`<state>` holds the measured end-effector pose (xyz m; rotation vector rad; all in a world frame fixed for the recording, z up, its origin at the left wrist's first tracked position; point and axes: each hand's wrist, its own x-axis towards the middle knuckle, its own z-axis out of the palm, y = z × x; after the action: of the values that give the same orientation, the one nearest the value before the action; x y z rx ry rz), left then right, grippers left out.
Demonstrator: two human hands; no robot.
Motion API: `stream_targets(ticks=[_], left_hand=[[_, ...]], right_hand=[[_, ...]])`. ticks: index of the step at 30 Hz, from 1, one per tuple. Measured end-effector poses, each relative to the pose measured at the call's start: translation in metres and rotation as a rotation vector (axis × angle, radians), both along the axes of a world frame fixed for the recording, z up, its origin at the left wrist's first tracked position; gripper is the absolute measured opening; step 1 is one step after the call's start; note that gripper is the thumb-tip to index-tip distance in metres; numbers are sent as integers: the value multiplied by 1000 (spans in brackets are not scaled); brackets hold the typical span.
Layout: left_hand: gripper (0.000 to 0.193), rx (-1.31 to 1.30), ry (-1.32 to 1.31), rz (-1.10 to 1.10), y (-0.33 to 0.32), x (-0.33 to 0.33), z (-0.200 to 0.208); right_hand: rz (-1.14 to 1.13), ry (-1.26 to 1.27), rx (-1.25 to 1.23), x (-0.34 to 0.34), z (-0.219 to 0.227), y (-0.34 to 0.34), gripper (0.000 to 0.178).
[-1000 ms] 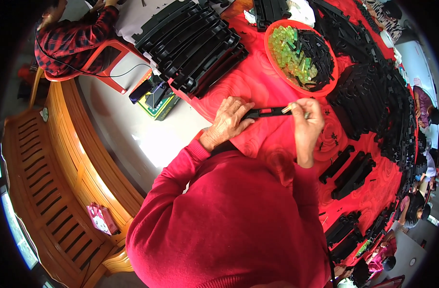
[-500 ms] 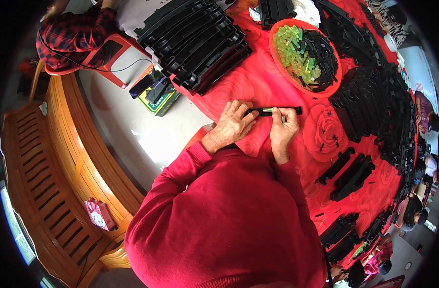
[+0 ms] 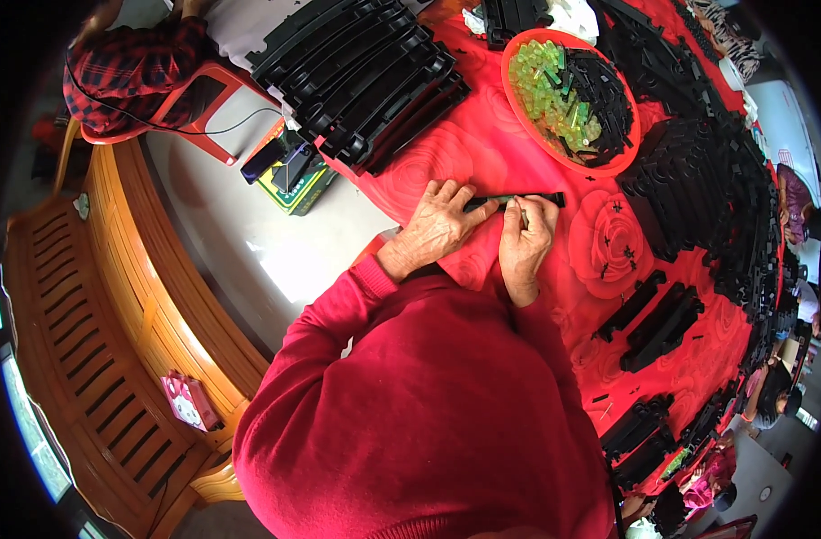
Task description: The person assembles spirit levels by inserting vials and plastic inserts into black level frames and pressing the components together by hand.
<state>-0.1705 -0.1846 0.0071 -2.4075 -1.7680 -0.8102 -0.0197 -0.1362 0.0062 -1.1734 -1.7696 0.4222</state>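
A slim black plastic strip point(image 3: 555, 198) lies on the red patterned tablecloth point(image 3: 482, 99) in front of me. My left hand point(image 3: 439, 223) holds its left end, the thumb reaching along its near side and the fingers bent over it. Close to the strip's right part, my right hand point(image 3: 527, 235) has thumb and forefinger pinched together. What those fingertips hold is too small to make out. Beyond my hands, a red oval basin point(image 3: 632, 160) holds yellow-green translucent pieces point(image 3: 543, 76) and small black strips point(image 3: 599, 94).
Ribbed black plastic parts point(image 3: 361, 81) are stacked at the table's far left. More black parts point(image 3: 684, 184) pile up along the right, with a few loose ones point(image 3: 662, 328) nearer. Left of me stand a wooden bench point(image 3: 96, 359) and a green-yellow box point(image 3: 295, 190). Other people sit around.
The yellow-green piece that showed on the strip by my right fingertips is now mostly out of sight. My right hand has shifted slightly left, its fingers more curled. The left hand stays on the strip.
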Motion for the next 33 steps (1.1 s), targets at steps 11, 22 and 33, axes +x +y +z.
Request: stream_targets(ticks=[11, 22, 33], left_hand=[[30, -52, -23, -35, 11, -3, 2], [34, -80, 49, -47, 13, -1, 6], [38, -13, 49, -64, 9, -2, 6]], right_hand=[[38, -236, -8, 4, 11, -14, 16], [200, -554, -241, 13, 30, 1, 26], [237, 408, -333, 45, 42, 24, 18]])
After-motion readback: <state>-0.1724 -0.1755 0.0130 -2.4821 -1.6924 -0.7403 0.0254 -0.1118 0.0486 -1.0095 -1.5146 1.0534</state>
